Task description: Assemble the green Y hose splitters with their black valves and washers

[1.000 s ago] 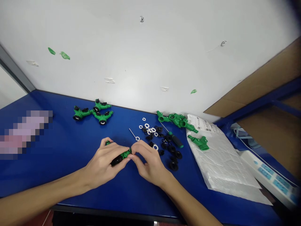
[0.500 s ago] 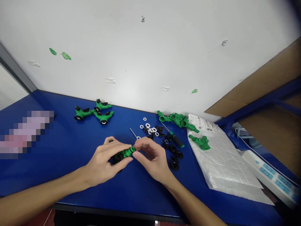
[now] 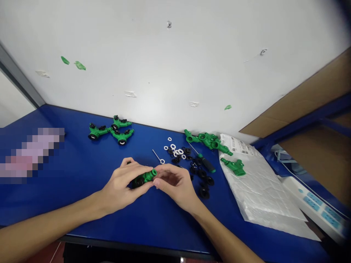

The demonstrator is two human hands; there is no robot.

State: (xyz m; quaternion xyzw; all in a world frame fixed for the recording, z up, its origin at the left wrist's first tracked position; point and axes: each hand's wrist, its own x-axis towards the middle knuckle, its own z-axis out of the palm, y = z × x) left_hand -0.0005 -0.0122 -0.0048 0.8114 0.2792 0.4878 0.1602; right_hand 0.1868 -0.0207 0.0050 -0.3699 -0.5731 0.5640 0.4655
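Note:
My left hand [image 3: 124, 186] is wrapped round a green plastic fitting with black parts [image 3: 145, 178] just above the blue table [image 3: 68, 175]. The fitting's open green end points right. My right hand [image 3: 175, 186] is curled at that end, thumb and forefinger pinched right against it. What those fingers pinch is too small to see. Behind my right hand lie several small white rings [image 3: 175, 149] and black rings and caps [image 3: 201, 177].
Assembled green fittings [image 3: 111, 131] lie at the back left, bare green bodies [image 3: 208, 140] at the back right. A green-handled screwdriver [image 3: 204, 162] and a thin metal pick [image 3: 157, 156] lie nearby. A white padded bag [image 3: 260, 190] and a power strip [image 3: 318, 206] lie right.
My right hand's fingers drew back a little from the fitting, then closed in on its end again. The left hand turned the fitting so that its open green end shows.

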